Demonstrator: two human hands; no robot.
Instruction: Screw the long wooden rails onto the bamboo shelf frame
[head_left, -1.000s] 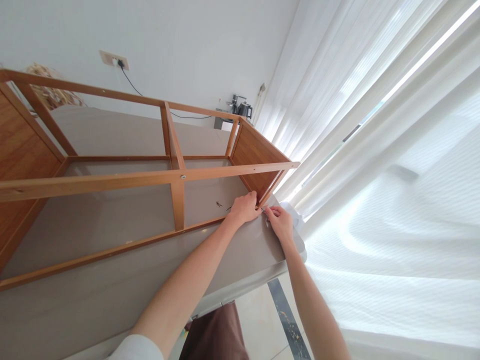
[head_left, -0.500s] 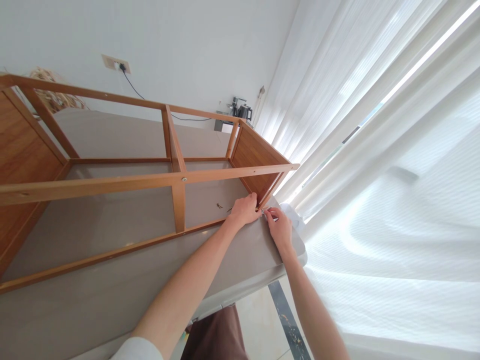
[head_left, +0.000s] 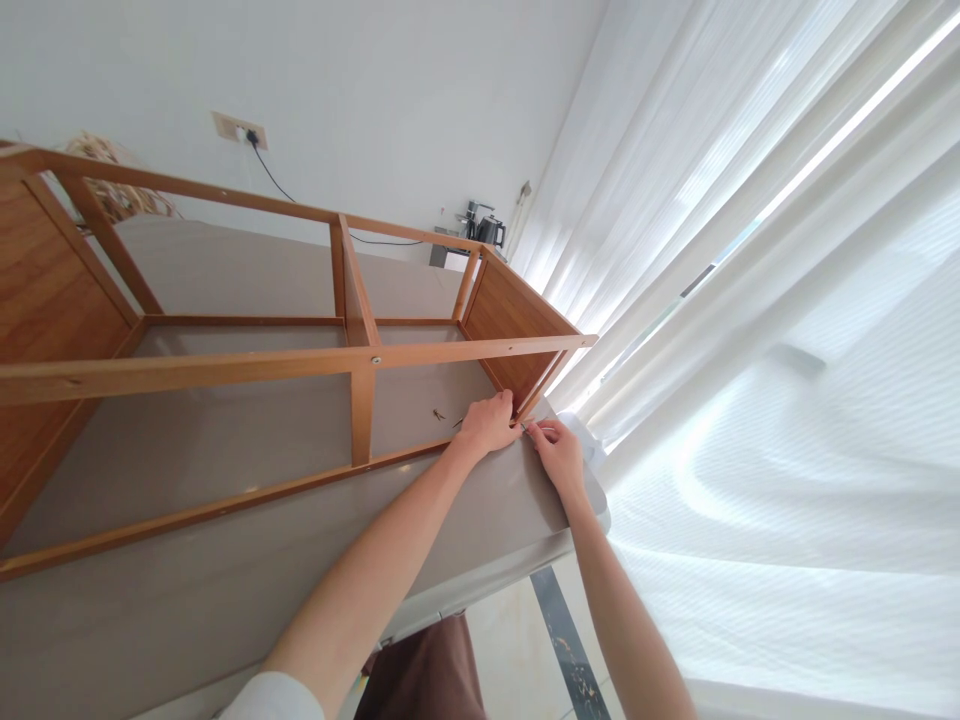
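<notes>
A brown wooden frame (head_left: pixel 361 410) with panelled ends lies on the grey-covered table. At its near right lower corner, my left hand (head_left: pixel 489 422) is wrapped round the wood, its fingertips partly hidden. Just right of that corner, my right hand (head_left: pixel 556 450) pinches a thin metal hex key (head_left: pixel 526 429), whose tip points at the frame's corner; its contact with the fastener is too small to make out. A few small screws (head_left: pixel 438 414) lie on the table inside the frame, left of my left hand.
The grey tabletop (head_left: pixel 480 510) ends close to my right forearm. White curtains (head_left: pixel 750 420) hang along the right side. Behind the frame are a black kettle (head_left: pixel 491 231), a wall socket (head_left: pixel 238 130) with a cable, and a pale stringy bundle (head_left: pixel 120 190).
My right hand's fingers have turned slightly about the metal key. My left hand keeps its hold on the corner. The view has shifted a little.
</notes>
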